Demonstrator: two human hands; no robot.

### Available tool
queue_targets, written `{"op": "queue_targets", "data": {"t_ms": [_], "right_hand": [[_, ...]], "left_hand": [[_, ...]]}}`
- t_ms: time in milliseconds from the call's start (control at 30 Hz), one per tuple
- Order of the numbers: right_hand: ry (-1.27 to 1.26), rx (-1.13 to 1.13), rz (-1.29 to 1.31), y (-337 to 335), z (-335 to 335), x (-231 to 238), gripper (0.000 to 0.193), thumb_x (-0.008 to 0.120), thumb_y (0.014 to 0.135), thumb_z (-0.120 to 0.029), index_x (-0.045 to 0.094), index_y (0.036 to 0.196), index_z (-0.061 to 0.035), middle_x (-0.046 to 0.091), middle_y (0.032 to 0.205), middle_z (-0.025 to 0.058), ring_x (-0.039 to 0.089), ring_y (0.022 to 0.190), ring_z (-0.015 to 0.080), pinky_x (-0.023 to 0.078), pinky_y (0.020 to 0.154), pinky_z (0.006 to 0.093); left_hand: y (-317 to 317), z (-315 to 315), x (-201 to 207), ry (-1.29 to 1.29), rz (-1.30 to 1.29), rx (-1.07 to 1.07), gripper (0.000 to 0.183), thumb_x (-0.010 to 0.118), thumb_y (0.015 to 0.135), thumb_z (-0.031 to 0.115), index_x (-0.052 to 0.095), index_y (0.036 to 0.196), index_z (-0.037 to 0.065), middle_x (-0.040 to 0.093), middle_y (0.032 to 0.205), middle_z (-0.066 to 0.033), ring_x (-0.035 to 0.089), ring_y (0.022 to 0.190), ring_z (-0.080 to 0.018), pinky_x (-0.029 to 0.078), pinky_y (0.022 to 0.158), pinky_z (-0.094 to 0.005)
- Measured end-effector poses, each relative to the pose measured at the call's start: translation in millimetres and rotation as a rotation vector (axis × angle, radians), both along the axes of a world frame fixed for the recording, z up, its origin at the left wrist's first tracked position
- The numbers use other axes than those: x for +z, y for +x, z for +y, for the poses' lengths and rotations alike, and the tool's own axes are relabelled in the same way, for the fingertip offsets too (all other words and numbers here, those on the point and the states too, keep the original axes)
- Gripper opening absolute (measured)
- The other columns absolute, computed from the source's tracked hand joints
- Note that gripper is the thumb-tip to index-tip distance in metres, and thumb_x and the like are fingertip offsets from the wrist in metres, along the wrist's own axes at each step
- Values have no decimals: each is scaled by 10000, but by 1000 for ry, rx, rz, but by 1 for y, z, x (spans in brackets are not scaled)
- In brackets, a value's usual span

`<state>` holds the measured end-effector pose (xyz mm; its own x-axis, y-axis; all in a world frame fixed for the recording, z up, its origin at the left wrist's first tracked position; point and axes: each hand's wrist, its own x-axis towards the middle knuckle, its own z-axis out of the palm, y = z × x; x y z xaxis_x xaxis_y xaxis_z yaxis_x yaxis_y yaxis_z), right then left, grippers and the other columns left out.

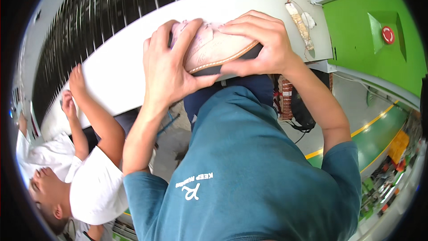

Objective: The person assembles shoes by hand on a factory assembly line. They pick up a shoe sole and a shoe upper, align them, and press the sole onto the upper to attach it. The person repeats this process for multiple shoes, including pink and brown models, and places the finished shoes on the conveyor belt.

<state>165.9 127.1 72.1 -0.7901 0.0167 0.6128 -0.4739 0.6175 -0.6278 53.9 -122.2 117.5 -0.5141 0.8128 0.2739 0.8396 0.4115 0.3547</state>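
Observation:
Between my two hands is a pale pink shoe [218,47] with a dark sole and a tan, white-stitched welt along its near side. It is held above the near part of a white bench top [120,58]. My left hand [171,60] grips one end, fingers over the upper and thumb at the sole's edge. At the other end my right hand [263,44] wraps over the upper, its thumb along the dark sole. Palms and fingers hide both ends of the shoe.
A taped, stick-like tool [299,23] lies on the bench to the right. Beyond it stands a green machine housing [352,31] with a red push button [388,35]. Rows of metal rods [111,9] line the far side. A co-worker in a white shirt [98,187] is close on my left.

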Motion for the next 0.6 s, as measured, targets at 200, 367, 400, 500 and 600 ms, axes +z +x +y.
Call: {"op": "queue_targets", "data": {"t_ms": [200, 367, 400, 500, 600], "right_hand": [[-267, -208, 141, -7, -15, -19, 190, 838, 913, -154, 760, 783, -38, 791, 806, 118, 746, 679, 265, 564, 634, 374], [-742, -46, -120, 1, -9, -24, 414, 652, 1118, -373, 709, 1262, 10, 815, 1139, 155, 791, 1055, 263, 602, 971, 382], [-945, 13, -167, 3, -8, -27, 524, 621, 1152, -466, 675, 1371, 6, 802, 1223, 163, 783, 1143, 274, 590, 1034, 402], [-1319, 109, -105, 13, -3, -24, 777, 611, 1129, -642, 430, 1646, -91, 638, 1535, 168, 694, 1295, 277, 539, 1128, 455], [-1439, 297, -354, 25, -44, -31, 1133, 730, 971, -781, 259, 1777, -138, 479, 1694, 162, 556, 1514, 315, 477, 1230, 532]], "left_hand": [[-1, 5, 7, -59, -17, 7, 1088, 1047, 519, 393, 686, 1521, 173, 626, 1395, -180, 658, 1234, -416, 553, 1063, -546], [-8, 7, 10, -46, -126, 14, 1065, 1067, 518, 392, 700, 1482, 126, 647, 1380, -185, 665, 1272, -407, 563, 1101, -528], [-10, 5, 11, -16, -164, 3, 1066, 1073, 513, 387, 703, 1475, 114, 651, 1380, -184, 666, 1286, -403, 563, 1114, -523], [-14, -2, 7, 266, -328, -37, 1120, 1087, 507, 391, 668, 1489, 54, 646, 1361, -159, 669, 1318, -357, 550, 1156, -504], [-9, -5, -10, 780, -635, -69, 1216, 1072, 601, 498, 556, 1575, -14, 635, 1510, -190, 627, 1419, -341, 484, 1235, -512]]}}
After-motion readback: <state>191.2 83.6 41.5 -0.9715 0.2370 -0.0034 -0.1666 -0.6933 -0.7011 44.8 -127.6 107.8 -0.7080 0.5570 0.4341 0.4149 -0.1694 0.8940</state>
